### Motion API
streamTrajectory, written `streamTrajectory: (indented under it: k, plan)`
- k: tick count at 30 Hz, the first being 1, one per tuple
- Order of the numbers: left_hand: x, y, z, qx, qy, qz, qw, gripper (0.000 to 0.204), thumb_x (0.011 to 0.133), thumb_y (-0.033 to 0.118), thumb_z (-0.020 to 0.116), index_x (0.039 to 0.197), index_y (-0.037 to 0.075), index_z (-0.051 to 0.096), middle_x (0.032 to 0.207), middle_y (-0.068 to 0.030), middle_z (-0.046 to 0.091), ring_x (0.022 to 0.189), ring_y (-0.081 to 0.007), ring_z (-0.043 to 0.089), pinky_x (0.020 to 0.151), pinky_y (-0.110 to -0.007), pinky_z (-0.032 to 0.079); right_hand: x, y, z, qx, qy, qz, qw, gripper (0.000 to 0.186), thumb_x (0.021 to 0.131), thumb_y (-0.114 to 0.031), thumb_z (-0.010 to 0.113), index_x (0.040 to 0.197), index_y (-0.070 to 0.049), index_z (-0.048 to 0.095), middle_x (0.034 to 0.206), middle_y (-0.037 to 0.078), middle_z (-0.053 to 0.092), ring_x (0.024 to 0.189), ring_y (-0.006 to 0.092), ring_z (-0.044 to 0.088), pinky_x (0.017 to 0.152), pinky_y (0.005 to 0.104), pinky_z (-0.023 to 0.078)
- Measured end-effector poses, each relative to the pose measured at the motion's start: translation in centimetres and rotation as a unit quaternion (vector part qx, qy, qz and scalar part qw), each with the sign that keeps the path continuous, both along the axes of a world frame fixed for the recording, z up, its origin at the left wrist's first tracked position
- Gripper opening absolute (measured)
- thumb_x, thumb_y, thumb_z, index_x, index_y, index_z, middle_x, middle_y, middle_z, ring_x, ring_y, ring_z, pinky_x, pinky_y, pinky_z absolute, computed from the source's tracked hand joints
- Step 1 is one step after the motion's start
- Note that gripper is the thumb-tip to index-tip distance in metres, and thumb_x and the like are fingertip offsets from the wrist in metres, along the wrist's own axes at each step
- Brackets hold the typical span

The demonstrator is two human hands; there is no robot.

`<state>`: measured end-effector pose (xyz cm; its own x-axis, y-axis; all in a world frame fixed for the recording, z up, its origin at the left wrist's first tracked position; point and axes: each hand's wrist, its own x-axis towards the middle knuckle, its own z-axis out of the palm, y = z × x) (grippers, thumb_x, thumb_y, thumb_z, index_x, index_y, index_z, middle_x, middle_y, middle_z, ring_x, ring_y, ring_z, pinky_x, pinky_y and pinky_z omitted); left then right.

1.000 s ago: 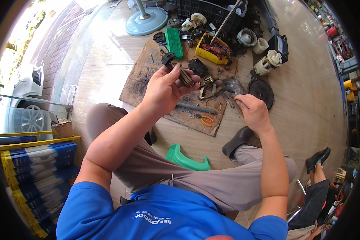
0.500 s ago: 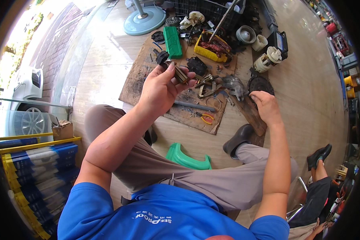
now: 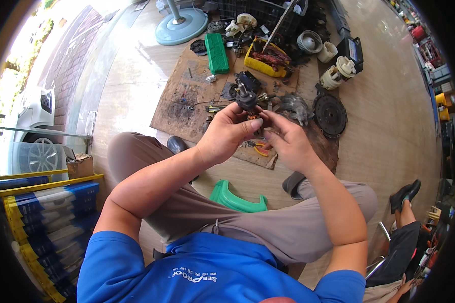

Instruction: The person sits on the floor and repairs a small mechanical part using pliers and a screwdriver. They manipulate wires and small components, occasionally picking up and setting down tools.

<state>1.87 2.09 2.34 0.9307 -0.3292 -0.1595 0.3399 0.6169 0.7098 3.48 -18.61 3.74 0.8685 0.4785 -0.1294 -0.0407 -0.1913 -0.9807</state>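
In front of my knees, my left hand (image 3: 225, 135) closes around a small dark motor part (image 3: 247, 101). Its black cap and thin metal shaft point up and away, and orange-coppery bits show below the cap between my fingers. From the right, my right hand (image 3: 292, 146) meets it, thumb and fingers pinched at the part's lower end; the exact contact is partly hidden. Beneath my hands lie pliers (image 3: 261, 149) with yellow and red handles, on a stained cardboard sheet (image 3: 174, 108). Just beyond my right hand are a grey glove (image 3: 294, 108) and a black round plate (image 3: 329, 113).
A green case (image 3: 217, 53) and a yellow tub (image 3: 264, 63) of dark reddish parts stand farther off. White pump housings (image 3: 337, 74) are at the right, a pale blue round stand base (image 3: 182, 28) at the back left. A green plastic stool (image 3: 237, 198) is between my legs. Another person's leg (image 3: 400, 217) shows at right.
My left hand has moved right and nearer, with the part now turned cap upward. My right hand has come left from beside the black plate to meet it.
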Motion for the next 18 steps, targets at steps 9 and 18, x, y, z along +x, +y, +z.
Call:
streamTrajectory:
  k: [9, 18]
  plan:
    - [0.2, 0.6, -0.2, 0.011, -0.012, -0.007, 1.000, 0.030, 0.103, 0.007, 0.062, 0.132, 0.003, 0.059, 0.120, -0.0095, 0.068, 0.111, -0.0204, 0.068, 0.096, -0.040, 0.060, 0.3, 0.1, 1.4, -0.108, -0.198, 0.036, 0.974, 0.037, 0.094, -0.008, 0.068, 0.130, -0.003, 0.064, 0.099, 0.019, 0.074, 0.085, 0.0308, 0.073, 0.074, 0.0377, 0.056]
    - [0.1, 0.1, 0.6, 0.024, 0.016, -0.017, 0.999, 0.021, 0.107, 0.011, 0.055, 0.126, 0.000, 0.055, 0.115, -0.0108, 0.066, 0.104, -0.0207, 0.068, 0.092, -0.039, 0.061, 0.4, -0.8, 1.6, -0.237, -0.364, 0.063, 0.898, 0.017, 0.089, -0.011, 0.071, 0.104, -0.003, 0.068, 0.087, 0.016, 0.070, 0.079, 0.0359, 0.069, 0.067, 0.0434, 0.054]
